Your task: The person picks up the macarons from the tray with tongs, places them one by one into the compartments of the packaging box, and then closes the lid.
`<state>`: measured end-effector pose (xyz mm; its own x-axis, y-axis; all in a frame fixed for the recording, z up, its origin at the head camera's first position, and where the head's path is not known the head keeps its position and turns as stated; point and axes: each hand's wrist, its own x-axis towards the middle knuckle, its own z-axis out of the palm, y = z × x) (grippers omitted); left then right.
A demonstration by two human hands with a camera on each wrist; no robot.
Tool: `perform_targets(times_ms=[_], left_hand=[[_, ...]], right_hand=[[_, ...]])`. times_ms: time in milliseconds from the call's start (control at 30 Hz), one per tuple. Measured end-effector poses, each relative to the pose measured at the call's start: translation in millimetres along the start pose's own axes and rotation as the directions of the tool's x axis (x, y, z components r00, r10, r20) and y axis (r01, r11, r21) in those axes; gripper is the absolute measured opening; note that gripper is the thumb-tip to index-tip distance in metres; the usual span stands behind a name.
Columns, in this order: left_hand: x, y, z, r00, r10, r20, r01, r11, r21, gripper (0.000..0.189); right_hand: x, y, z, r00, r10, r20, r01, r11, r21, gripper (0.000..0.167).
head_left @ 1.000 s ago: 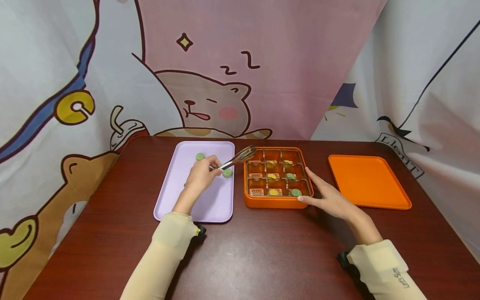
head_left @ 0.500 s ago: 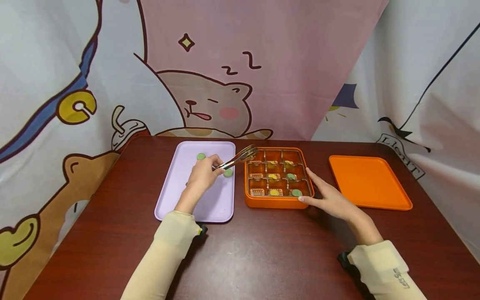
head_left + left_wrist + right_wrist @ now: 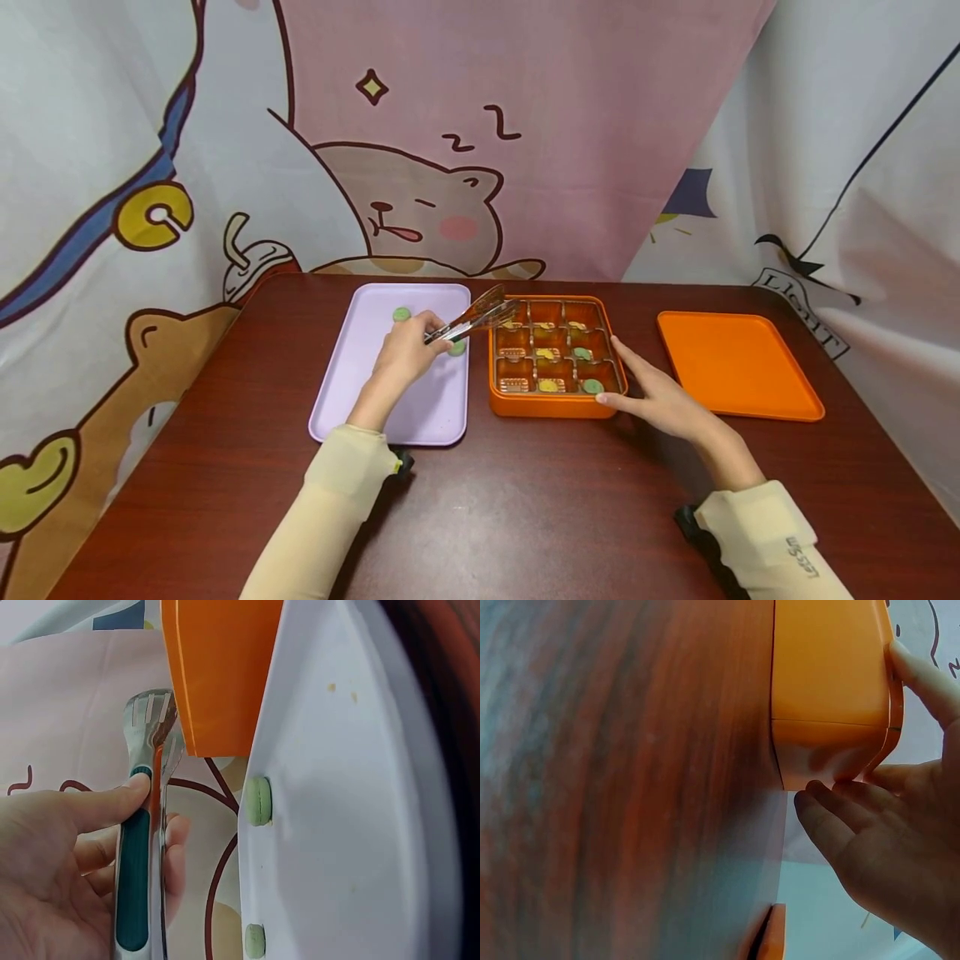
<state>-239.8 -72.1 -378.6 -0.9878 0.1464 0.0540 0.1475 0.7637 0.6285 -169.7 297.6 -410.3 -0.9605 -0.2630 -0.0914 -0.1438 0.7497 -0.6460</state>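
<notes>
My left hand (image 3: 407,346) holds metal tongs (image 3: 135,877) with green grips, above the right part of the lilac tray (image 3: 382,417). The spread tips reach over the back left compartment of the orange divided box (image 3: 555,407); in the left wrist view nothing shows between them. A yellow macaron (image 3: 512,324) appears in that compartment, partly behind the tongs. Two green macarons (image 3: 259,801) lie on the tray. Several yellow and green ones sit in the box's middle and right columns. My right hand (image 3: 660,400) touches the box's right side with extended fingers, thumb at the front corner.
An orange flat lid (image 3: 738,362) lies on the brown table (image 3: 525,517) right of the box. Behind the table hangs a printed cloth (image 3: 570,167) with cartoon animals. Small crumbs (image 3: 341,691) dot the tray.
The tongs' tips have spread apart, having been close together before. My left hand has barely shifted. My right hand stays at the box, and both green macarons on the tray stay put.
</notes>
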Motion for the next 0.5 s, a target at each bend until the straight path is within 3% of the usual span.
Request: perform_targets(times_ms=[500], left_hand=[[-14.6, -20.1, -22.7, 1.000, 0.001, -0.015, 0.000, 1.000, 0.012, 0.034]], right_hand=[[-0.5, -1, -2, 1.000, 0.004, 0.006, -0.004, 1.000, -0.001, 0.099]])
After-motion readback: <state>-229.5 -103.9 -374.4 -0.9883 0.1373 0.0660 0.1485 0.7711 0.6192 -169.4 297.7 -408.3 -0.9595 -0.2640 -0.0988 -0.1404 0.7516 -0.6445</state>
